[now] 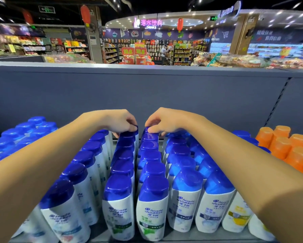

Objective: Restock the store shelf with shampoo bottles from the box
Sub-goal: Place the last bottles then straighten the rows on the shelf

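Right, here is my read from the head view.
Left grip: my left hand (pixel 120 124) is at 12 o'clock, fingers curled down, pinching the blue cap of the rear bottle in the left centre row (pixel 129 133).
Right grip: my right hand (pixel 164 122) is just beside it, fingertips curled onto the cap of the rear bottle in the right centre row (pixel 149 134).
Shampoo bottles: white bodies, blue caps, upright in rows on the shelf (pixel 173 240), running from 6 o'clock back to the grey back panel (pixel 147 92).
Front pair: green-label bottles (pixel 151 211) at 6 o'clock.
Orange bottles: a cluster (pixel 291 146) at 3 o'clock.
Box: I cannot see it.
Beyond: blurred store aisles at 12 o'clock.
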Action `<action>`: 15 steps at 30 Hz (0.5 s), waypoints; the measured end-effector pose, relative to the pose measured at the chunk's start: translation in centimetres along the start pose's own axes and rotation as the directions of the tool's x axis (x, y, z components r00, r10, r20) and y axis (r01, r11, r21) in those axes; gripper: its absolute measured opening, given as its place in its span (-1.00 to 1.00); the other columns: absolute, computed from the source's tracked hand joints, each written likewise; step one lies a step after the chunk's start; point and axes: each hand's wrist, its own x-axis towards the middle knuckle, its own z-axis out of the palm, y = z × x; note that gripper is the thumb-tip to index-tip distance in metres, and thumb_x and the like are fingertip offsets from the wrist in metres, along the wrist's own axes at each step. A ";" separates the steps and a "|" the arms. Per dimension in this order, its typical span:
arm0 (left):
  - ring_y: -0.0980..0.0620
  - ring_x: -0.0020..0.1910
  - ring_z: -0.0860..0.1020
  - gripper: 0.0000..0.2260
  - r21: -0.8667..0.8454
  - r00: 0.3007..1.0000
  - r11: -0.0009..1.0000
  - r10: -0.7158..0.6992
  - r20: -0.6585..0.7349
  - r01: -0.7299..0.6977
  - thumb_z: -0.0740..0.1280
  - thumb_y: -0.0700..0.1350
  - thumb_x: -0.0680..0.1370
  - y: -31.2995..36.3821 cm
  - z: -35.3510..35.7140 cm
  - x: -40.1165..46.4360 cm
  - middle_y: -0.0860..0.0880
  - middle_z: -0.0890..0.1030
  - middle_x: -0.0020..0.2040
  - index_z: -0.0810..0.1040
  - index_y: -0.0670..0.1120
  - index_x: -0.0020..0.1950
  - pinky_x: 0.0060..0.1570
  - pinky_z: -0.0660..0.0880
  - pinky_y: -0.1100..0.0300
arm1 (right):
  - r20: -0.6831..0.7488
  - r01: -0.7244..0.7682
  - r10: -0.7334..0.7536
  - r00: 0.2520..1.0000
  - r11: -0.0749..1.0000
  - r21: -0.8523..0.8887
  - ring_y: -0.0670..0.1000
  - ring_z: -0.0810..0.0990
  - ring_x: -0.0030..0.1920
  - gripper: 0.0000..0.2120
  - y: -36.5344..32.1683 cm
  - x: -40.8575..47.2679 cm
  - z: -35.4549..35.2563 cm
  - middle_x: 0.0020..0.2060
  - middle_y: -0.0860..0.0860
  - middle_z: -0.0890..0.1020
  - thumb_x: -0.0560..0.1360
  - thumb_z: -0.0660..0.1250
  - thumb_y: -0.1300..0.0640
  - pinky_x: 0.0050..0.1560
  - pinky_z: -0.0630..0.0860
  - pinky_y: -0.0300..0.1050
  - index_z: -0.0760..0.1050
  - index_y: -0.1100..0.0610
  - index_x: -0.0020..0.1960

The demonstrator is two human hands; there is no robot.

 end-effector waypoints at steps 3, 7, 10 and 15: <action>-0.02 -0.13 0.62 -0.79 0.160 0.998 0.987 0.026 -0.058 -0.016 0.23 -0.03 0.57 0.2 0.0 -0.5 0.00 0.64 0.02 0.57 -0.02 0.14 -0.02 0.55 0.10 | 0.006 -0.012 0.013 1.000 0.999 -0.048 -0.05 0.60 -0.22 -0.71 -0.1 -0.1 0.0 0.07 -0.01 0.65 0.54 0.29 0.07 -0.10 0.59 -0.19 0.53 0.07 0.25; 0.00 0.08 0.56 -0.80 0.265 0.975 0.963 0.105 -0.194 -0.051 0.31 -0.05 0.55 0.7 -1.7 -2.5 0.01 0.63 0.09 0.58 -0.04 0.15 0.15 0.48 0.10 | -0.112 0.019 -0.043 0.993 0.978 -0.206 -0.03 0.63 -0.06 -0.65 -0.9 -0.3 -1.4 0.12 -0.05 0.63 0.52 0.31 -0.04 0.10 0.56 -0.06 0.51 0.00 0.29; 0.06 -0.06 0.60 -0.92 0.272 0.965 0.959 0.144 -0.221 -0.081 0.37 -0.06 0.52 1.4 -3.4 -5.1 0.07 0.66 -0.10 0.65 -0.01 -0.05 0.04 0.51 0.15 | -0.170 0.060 -0.104 0.980 0.968 -0.245 -0.03 0.64 -0.11 -0.84 -2.7 -1.9 -2.9 -0.09 -0.06 0.69 0.49 0.37 -0.01 -0.02 0.59 -0.05 0.63 -0.01 0.03; 0.13 -0.20 0.61 -0.90 0.297 0.988 0.945 0.149 -0.033 -0.133 0.42 0.04 0.47 3.1 -2.1 -9.8 0.12 0.68 -0.20 0.67 0.05 -0.11 -0.13 0.52 0.22 | 0.081 0.112 -0.093 0.992 0.951 -0.287 -0.06 0.51 -0.41 -0.86 -5.4 -5.5 -1.8 -0.34 0.03 0.66 0.46 0.41 0.00 -0.38 0.43 -0.29 0.64 0.06 -0.13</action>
